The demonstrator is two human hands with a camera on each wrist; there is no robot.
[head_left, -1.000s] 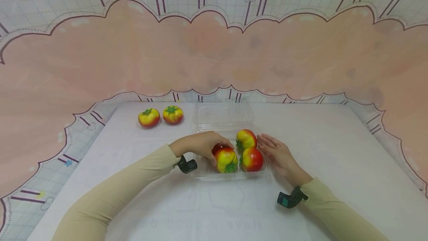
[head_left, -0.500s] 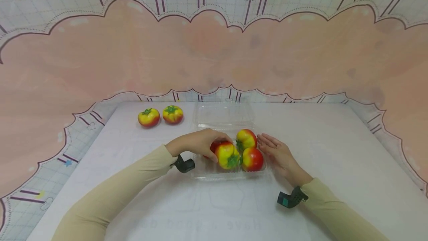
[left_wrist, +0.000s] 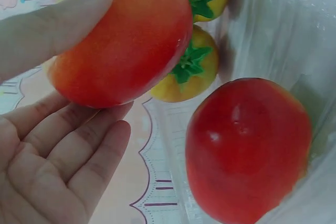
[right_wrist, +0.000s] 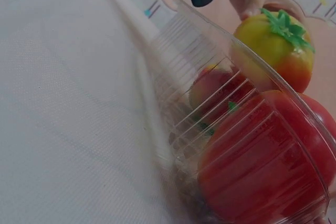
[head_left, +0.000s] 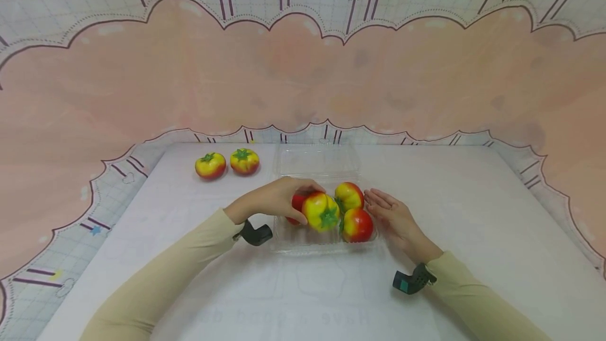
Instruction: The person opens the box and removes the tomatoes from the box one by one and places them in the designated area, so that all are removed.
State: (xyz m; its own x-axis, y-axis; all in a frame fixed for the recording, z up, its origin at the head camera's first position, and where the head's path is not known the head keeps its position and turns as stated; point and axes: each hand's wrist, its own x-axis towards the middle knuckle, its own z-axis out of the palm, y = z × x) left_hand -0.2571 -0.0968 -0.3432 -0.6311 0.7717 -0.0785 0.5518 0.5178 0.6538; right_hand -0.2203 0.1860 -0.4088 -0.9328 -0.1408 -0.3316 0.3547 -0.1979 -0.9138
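Observation:
In the head view my left hand (head_left: 272,199) grips a red-and-yellow tomato (head_left: 321,211), its green star-shaped calyx tilted to the front right. It is over the left part of a clear plastic box (head_left: 307,249). The left wrist view shows my thumb (left_wrist: 68,24) across the held tomato and fingers below it. Another red tomato (left_wrist: 247,150) lies in the box, partly hidden behind my left hand in the head view. Two tomatoes, a rear one (head_left: 349,196) and a front one (head_left: 357,224), sit at the box's right end. My right hand (head_left: 395,220), fingers extended, is beside that end.
The box's clear lid (head_left: 317,161) lies folded back behind it. Two more tomatoes, one left (head_left: 210,166) and one right (head_left: 244,161), rest on the white tablecloth (head_left: 450,188) at the back left. A printed curtain (head_left: 303,78) hangs behind the table.
My left hand has lifted the tomato slightly up and back, turning its calyx rightward, and the hand has shifted left. The right hand has stayed in place.

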